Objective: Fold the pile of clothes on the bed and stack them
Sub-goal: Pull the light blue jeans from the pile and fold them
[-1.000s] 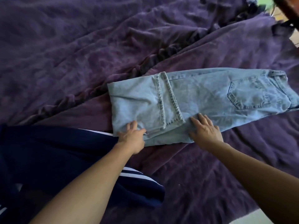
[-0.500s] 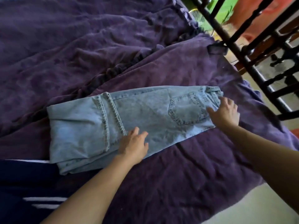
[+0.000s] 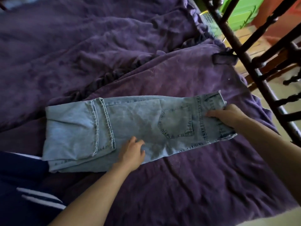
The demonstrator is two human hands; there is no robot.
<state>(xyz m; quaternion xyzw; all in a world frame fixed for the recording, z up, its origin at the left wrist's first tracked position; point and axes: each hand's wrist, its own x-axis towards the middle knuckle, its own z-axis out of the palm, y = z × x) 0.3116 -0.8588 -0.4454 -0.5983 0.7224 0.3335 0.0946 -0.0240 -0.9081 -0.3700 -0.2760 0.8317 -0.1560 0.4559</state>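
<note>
Bedframe bars (image 3: 241, 51) right of jeans (image 3: 138, 118), navy garment (image 3: 21, 181) left.

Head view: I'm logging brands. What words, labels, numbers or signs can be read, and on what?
None can be read.
Light blue jeans: only stitching and a back pocket show, no tag; the right hand hides part of the waistband.
Navy striped garment: no print in view.
Green object at top right: too blurred.

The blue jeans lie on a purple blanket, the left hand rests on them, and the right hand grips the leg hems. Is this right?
No. The head view shows the right hand gripping the waistband of the jeans, not the leg hems, folded at the other end. The rest holds.
</note>
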